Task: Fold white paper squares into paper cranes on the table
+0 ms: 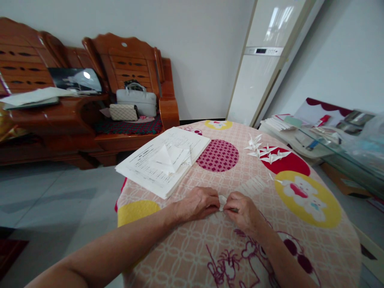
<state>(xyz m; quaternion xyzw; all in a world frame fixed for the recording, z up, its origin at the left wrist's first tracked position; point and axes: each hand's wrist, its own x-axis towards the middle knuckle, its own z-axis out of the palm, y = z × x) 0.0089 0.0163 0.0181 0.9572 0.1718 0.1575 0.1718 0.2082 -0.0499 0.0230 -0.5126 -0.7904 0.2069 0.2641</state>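
Between my two hands is a small folded piece of white paper, held just over the patterned tablecloth. My left hand grips its left side with the fingers closed. On its other side, my right hand pinches the paper between thumb and fingers. Much of the paper is hidden by the fingers. Several white folded paper cranes sit together at the back right of the table. Left of my hands lies a stack of printed sheets, with folded white paper pieces on top.
At the right, a glass-topped side table carries papers and other items. Wooden chairs stand behind at the left, one holding a grey handbag and a small quilted bag. A tall white cabinet-like unit stands by the wall.
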